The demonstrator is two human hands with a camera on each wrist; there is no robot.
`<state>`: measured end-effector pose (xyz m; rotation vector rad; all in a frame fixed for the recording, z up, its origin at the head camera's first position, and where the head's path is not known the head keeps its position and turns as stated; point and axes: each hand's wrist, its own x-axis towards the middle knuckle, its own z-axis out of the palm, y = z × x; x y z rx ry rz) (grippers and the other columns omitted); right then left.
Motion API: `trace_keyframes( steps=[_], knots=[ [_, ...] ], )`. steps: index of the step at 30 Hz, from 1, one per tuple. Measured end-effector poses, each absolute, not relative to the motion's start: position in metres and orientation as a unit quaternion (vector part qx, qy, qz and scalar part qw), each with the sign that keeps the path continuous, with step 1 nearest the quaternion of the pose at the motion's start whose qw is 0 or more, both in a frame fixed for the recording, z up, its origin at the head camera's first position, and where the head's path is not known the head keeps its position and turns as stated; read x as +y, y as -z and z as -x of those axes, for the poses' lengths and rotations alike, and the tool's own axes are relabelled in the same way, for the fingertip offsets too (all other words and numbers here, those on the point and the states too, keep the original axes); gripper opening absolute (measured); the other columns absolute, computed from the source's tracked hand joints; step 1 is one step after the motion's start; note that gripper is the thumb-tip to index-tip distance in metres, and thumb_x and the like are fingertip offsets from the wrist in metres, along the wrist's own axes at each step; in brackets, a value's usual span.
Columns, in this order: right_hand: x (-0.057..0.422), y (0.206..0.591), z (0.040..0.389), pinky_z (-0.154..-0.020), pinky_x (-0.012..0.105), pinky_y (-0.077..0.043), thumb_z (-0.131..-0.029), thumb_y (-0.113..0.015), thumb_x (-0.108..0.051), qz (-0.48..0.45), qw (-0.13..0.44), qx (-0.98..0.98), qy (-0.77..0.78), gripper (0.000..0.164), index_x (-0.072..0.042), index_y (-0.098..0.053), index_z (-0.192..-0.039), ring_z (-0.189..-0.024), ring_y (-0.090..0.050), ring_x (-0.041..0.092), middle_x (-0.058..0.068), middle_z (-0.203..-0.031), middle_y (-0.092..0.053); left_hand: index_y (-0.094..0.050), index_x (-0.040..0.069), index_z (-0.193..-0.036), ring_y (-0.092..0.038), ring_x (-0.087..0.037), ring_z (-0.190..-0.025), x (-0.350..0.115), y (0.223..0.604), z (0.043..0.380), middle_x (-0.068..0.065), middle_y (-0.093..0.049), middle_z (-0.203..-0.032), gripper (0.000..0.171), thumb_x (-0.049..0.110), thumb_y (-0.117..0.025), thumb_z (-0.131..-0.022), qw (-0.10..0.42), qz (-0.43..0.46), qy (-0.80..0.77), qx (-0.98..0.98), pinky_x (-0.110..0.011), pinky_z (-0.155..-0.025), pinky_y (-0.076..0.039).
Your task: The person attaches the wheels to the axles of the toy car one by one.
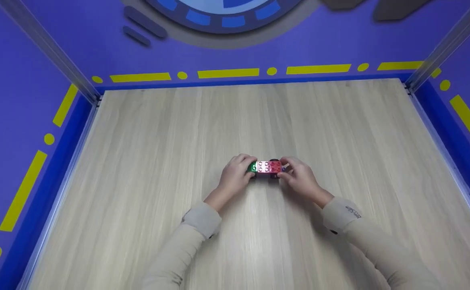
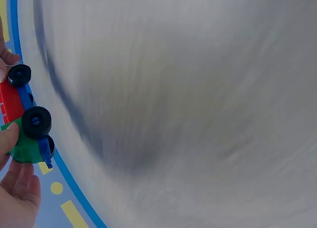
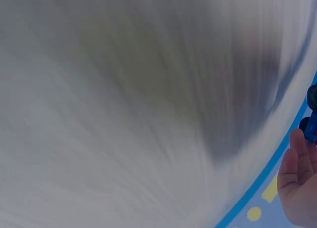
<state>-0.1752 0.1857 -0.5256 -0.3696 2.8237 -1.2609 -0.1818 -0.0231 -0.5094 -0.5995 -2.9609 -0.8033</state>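
Note:
A small toy car [image 1: 263, 166] built of bricks is held between the two hands over the middle of the table. It has a red studded brick [image 2: 11, 103], a green brick [image 2: 28, 148] at the left end, a blue base [image 2: 45, 150] and black wheels [image 2: 36, 122]. My left hand [image 1: 235, 173] pinches the green end, thumb on one side and fingers on the other. At the other end, my right hand [image 1: 301, 177] grips the car near the blue base, by the far wheels. In the right wrist view only some fingers [image 3: 291, 163] and a bit of the car show.
The pale wood-grain table [image 1: 170, 133] stretches out around the hands. Blue panels [image 1: 235, 56] with yellow dashes and dots wall it at the back and both sides. Metal posts [image 1: 53, 52] stand at the back corners.

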Motion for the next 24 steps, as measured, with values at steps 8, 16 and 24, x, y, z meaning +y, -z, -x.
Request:
trace_keyframes(
  steps=[8,16,24],
  knots=[
    [0.189,0.522,0.199,-0.077,0.037,-0.047,-0.082,-0.061,-0.012,0.102,0.013,0.929,0.354,0.038,-0.001,-0.050,-0.117,-0.091,-0.058,0.025,0.014,-0.111,-0.056,-0.055,0.014,-0.118,-0.052,-0.017,-0.106,-0.011,0.513,0.204,-0.002,-0.056,-0.115,0.039,0.018,-0.063,-0.080,0.016,0.182,0.248,-0.951,-0.030,-0.091,-0.042],
    [0.192,0.525,0.215,-0.078,0.038,-0.047,-0.083,-0.060,-0.012,0.071,0.034,0.939,0.334,0.042,-0.002,-0.048,-0.122,-0.090,-0.058,0.025,0.015,-0.111,-0.057,-0.055,0.010,-0.118,-0.053,-0.018,-0.109,0.000,0.518,0.221,-0.003,-0.057,-0.117,0.039,0.013,-0.063,-0.080,0.020,0.168,0.238,-0.956,-0.029,-0.092,-0.042],
    [0.196,0.530,0.223,-0.084,0.039,-0.045,-0.082,-0.061,-0.014,0.043,0.068,0.944,0.320,0.043,-0.006,-0.051,-0.123,-0.097,-0.056,0.025,0.013,-0.112,-0.059,-0.056,0.010,-0.116,-0.055,-0.016,-0.106,0.008,0.524,0.225,-0.003,-0.058,-0.117,0.038,0.013,-0.064,-0.079,0.022,0.153,0.237,-0.959,-0.028,-0.090,-0.044]
  ],
)
